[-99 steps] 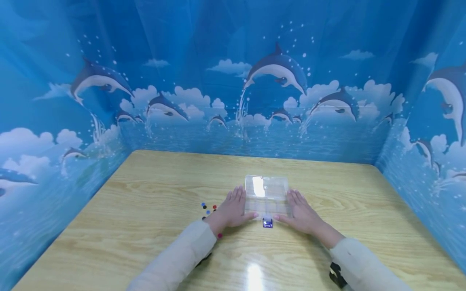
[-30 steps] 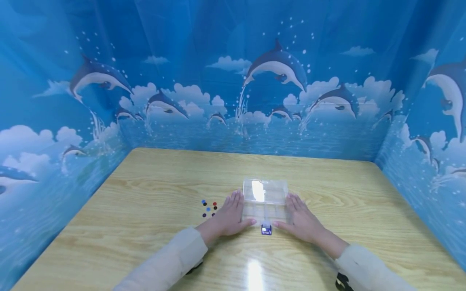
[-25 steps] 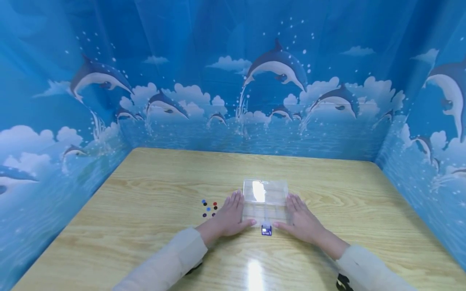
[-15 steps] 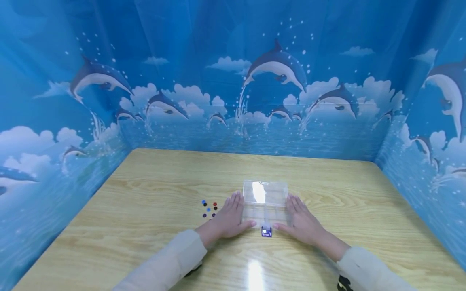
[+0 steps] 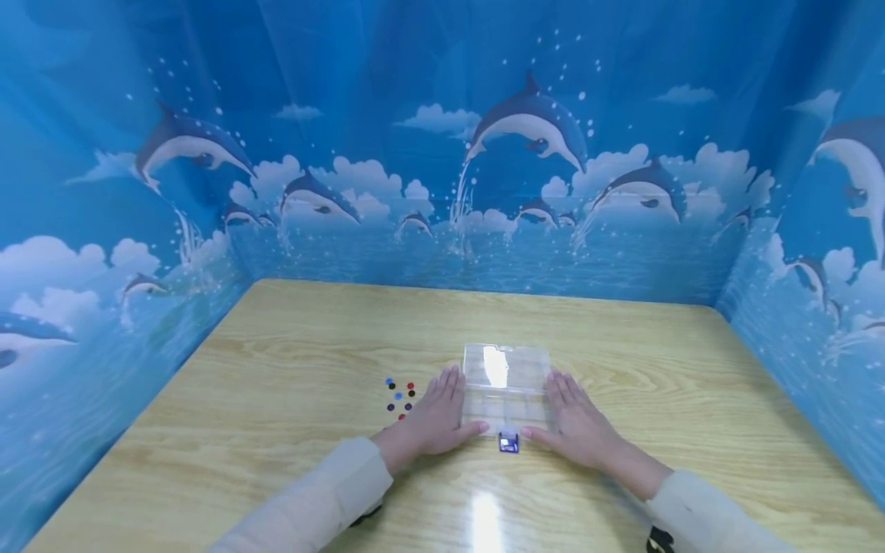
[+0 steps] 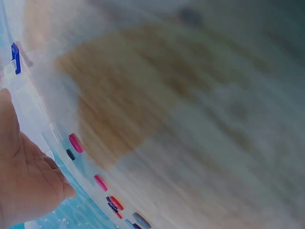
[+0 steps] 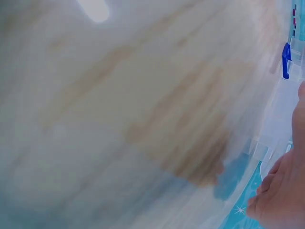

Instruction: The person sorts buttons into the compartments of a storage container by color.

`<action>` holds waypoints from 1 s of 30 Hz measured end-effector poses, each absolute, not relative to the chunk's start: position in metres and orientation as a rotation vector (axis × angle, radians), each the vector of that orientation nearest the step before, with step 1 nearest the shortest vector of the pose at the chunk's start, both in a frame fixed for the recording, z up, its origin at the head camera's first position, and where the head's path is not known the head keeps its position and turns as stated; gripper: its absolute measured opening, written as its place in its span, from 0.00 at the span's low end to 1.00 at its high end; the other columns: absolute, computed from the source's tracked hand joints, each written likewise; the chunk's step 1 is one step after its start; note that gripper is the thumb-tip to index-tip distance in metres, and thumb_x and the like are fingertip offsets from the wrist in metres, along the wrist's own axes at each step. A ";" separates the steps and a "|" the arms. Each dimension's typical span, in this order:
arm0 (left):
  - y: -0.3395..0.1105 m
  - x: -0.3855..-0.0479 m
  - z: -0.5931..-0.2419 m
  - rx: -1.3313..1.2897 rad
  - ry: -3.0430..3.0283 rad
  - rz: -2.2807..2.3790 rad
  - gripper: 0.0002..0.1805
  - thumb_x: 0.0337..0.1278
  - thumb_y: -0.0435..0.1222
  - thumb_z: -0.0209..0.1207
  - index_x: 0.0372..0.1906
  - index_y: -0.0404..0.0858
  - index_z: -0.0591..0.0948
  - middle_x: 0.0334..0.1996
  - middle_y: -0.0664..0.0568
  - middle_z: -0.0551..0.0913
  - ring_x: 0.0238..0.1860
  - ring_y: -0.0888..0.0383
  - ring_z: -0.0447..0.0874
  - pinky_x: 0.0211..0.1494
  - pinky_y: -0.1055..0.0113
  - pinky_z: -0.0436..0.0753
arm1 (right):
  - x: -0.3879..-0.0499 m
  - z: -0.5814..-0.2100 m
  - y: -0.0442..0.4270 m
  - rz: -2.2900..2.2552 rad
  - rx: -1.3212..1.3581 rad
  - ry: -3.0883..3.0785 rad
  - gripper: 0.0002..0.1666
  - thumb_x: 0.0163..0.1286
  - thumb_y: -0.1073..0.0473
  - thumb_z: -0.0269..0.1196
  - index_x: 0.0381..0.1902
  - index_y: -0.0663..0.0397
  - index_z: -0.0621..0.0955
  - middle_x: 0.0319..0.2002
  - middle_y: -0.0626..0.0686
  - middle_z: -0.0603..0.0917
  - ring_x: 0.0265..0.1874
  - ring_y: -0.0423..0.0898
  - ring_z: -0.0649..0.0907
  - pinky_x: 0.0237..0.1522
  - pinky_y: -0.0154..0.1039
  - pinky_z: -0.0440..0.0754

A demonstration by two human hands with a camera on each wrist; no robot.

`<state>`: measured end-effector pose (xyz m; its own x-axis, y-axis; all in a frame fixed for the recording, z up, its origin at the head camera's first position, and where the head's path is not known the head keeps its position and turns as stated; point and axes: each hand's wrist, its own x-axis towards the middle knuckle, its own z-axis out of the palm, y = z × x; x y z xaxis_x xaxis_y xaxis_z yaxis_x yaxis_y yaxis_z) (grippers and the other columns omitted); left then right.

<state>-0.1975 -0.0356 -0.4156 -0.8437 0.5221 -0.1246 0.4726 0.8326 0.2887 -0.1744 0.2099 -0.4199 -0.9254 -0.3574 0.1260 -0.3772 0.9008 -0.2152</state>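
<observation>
A clear plastic compartment box (image 5: 484, 403) lies on the table, its see-through lid (image 5: 525, 370) folded back on the far side. At the middle of its near edge is a blue latch (image 5: 508, 443), which the left wrist view and right wrist view also show. My left hand (image 5: 441, 413) rests along the box's left side, fingers straight and thumb at the front edge. Mirroring it, my right hand (image 5: 581, 422) lies against the right side, its thumb near the latch. The compartments look to hold nothing, though glare makes this hard to tell.
Left of my left hand, several small button-like discs (image 5: 398, 396) in blue, black, red and purple lie scattered, some hidden behind the forearm. The wooden table (image 5: 318, 346) ends at a blue dolphin-print curtain (image 5: 387, 253) at the back and sides.
Over the last few seconds the box has slid a little toward me, with both hands staying at its sides. In the last half second there is hardly any movement.
</observation>
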 end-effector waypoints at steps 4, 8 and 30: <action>-0.035 -0.197 -0.414 0.781 2.821 0.365 0.47 0.63 0.61 0.39 0.71 0.29 0.45 0.72 0.37 0.41 0.74 0.45 0.38 0.75 0.55 0.47 | -0.177 -0.420 0.212 0.361 0.591 -2.998 0.56 0.63 0.33 0.53 0.66 0.76 0.53 0.68 0.72 0.53 0.68 0.67 0.54 0.68 0.57 0.54; -0.036 -0.196 -0.413 0.793 2.826 0.364 0.46 0.64 0.60 0.39 0.70 0.28 0.46 0.72 0.36 0.41 0.74 0.44 0.39 0.74 0.55 0.47 | -0.179 -0.422 0.214 0.378 0.600 -3.003 0.56 0.62 0.32 0.53 0.67 0.74 0.52 0.69 0.71 0.52 0.69 0.66 0.54 0.68 0.56 0.54; -0.035 -0.193 -0.413 0.790 2.826 0.363 0.46 0.63 0.61 0.39 0.71 0.29 0.47 0.72 0.36 0.42 0.74 0.44 0.40 0.74 0.55 0.48 | -0.187 -0.422 0.217 0.323 0.610 -3.031 0.63 0.56 0.28 0.56 0.67 0.76 0.52 0.69 0.72 0.50 0.69 0.67 0.52 0.68 0.58 0.54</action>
